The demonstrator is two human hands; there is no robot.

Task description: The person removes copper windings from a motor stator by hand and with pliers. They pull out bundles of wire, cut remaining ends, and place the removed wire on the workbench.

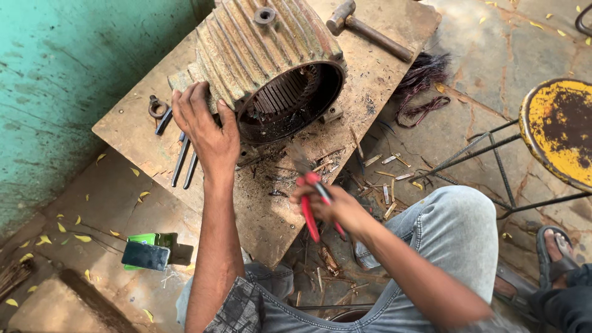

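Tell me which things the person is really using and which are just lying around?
In use:
left hand on the ribbed motor housing
right hand holding the red-handled pliers

Lying about:
hammer
dark rods on the wooden board
bundle of wire
yellow stool
phone on the ground

A green box (143,239) and dark phone screen (145,255) lie on the floor.
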